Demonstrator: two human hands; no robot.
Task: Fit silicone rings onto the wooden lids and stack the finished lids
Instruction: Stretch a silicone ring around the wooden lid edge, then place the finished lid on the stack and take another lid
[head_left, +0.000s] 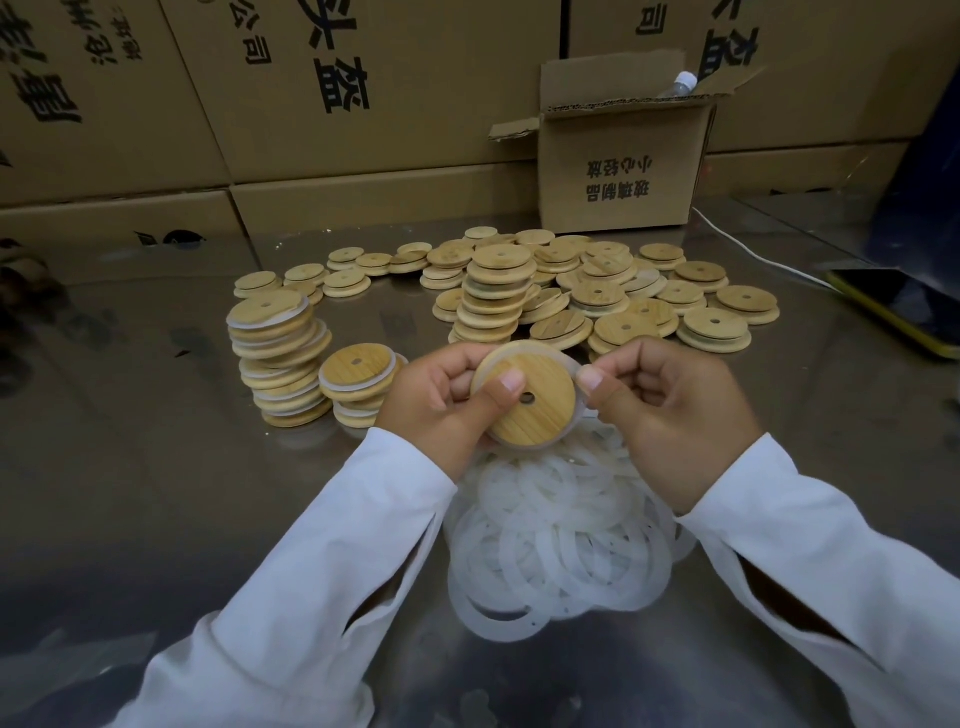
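Wooden lid (548, 415) in left fingers (506, 387); right fingers (592, 379) pinch its ring (566, 361).

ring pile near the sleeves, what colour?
Translucent milky white rings, clearest in the head view.

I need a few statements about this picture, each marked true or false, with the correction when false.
1. The left hand grips a wooden lid, thumb on its face. True.
2. The right hand lies flat on the table. False: it pinches a silicone ring at the lid's edge.
3. The pile of silicone rings lies in the cardboard box. False: it lies on the table, below the hands.
4. The taller stack of finished lids stands left of the hands. True.
5. The cardboard box is shut. False: its flaps are open.
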